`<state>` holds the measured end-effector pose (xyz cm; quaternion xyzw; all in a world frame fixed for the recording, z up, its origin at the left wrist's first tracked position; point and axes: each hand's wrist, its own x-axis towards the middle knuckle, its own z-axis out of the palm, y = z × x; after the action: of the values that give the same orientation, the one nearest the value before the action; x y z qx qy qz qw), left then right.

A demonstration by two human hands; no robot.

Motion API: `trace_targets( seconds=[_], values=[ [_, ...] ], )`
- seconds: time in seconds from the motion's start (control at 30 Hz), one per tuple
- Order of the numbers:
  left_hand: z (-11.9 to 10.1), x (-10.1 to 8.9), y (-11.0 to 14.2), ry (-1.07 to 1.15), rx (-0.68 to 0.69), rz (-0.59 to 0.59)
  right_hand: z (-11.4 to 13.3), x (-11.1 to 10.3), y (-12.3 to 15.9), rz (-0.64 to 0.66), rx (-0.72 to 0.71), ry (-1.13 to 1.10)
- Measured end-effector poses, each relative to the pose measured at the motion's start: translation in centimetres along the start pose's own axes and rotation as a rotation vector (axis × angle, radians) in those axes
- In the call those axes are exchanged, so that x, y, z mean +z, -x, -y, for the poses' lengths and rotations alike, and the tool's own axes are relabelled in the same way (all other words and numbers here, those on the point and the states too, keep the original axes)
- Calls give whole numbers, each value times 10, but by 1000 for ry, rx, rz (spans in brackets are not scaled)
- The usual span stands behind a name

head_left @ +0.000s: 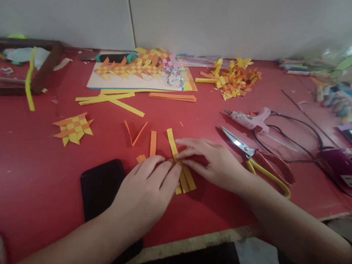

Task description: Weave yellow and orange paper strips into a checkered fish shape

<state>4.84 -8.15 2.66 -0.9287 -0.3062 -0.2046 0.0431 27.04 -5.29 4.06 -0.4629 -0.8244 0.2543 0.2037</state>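
Observation:
Several yellow paper strips [183, 179] lie together under my fingers, one of them reaching up past my right fingertips. My left hand [151, 184] is closed on the strips, its fingers bent and pressed together; the woven part beneath is hidden. From the right, my right hand [210, 157] pinches the yellow strips with thumb and fingers. An orange strip [153, 143] sticks out above my left hand, and a small orange piece [141, 158] lies beside it. Further up stands a folded orange strip [135, 134] in a V. A finished woven paper fish [74, 129] rests at left.
Scissors [250, 153] and a pink glue gun [250, 120] with its cord lie at right. A black phone [103, 185] is by my left hand. Behind are loose yellow strips [110, 99], orange strips [173, 96], a pile of paper scraps [237, 79] and a wooden frame [57, 49].

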Motion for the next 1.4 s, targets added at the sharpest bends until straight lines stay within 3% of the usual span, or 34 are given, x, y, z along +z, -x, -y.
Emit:
trace_targets(
  seconds=[0.47, 0.63, 0.93, 1.07, 1.17, 1.3, 1.4],
  values=[
    [-2, -2, -4, 15, -7, -12, 1, -1, 1, 13, 10, -9],
    [0, -8, -9, 177, -18, -119, 1, 0, 0, 13, -4, 0],
    [37, -20, -17, 389, -498, -124, -1, -1, 0, -3, -7, -61],
    [54, -26, -16, 393, -569, -174, 0, -1, 0, -56, 51, -139],
    [66, -27, -18, 308, -520, -111, -1, -1, 0, -128, 64, -164],
    [75, -22, -19, 339, -394, 89, -2, -1, 0, -202, 76, -145],
    [74, -14, -17, 243, -338, 184, -2, -1, 0, -229, 91, -117]
  ],
)
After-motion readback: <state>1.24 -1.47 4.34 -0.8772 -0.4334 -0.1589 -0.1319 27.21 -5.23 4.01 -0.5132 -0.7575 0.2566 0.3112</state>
